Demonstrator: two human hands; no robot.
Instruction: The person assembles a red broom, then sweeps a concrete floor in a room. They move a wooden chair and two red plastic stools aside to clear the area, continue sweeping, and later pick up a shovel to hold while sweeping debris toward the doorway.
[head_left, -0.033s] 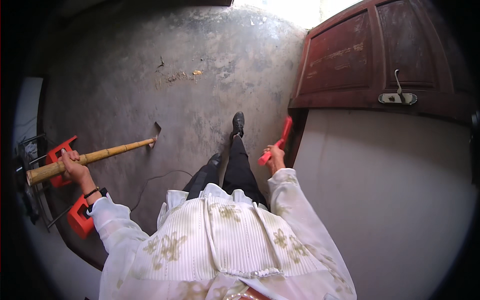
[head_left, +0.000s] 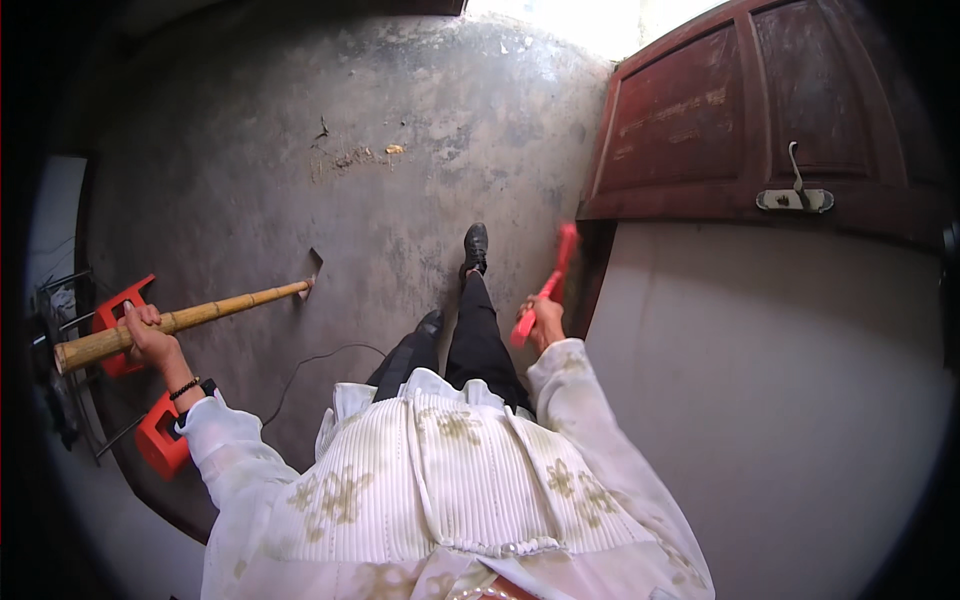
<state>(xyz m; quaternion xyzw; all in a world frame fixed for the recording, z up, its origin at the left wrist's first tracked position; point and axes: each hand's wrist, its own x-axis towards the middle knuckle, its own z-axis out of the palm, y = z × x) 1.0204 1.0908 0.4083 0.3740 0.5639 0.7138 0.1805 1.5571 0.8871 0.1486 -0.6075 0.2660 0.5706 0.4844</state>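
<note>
My left hand point(head_left: 150, 337) is closed around the thick near end of a bamboo-handled hoe point(head_left: 232, 304). The yellow shaft slants away to the right, and a dark flat blade shows at its far end, close to or on the floor. My right hand point(head_left: 545, 324) grips a long red thing point(head_left: 557, 277). Its upper end is smeared by motion and its near end pokes out to the left of my fist, so I cannot tell its kind. Both arms wear sheer white sleeves, and a dark bead bracelet circles my left wrist.
Orange-red plastic stools point(head_left: 162, 437) and a dark metal frame point(head_left: 72, 360) stand at the left. A thin cable point(head_left: 300, 365) runs over the grey concrete floor point(head_left: 420, 120). Debris point(head_left: 355, 158) lies ahead. On the right are a brown door point(head_left: 690, 120) and a pale wall point(head_left: 760, 380).
The red thing and my right hand have shifted slightly to the left, the red thing's upper end swinging up and left. My left hand and the hoe are nearly still.
</note>
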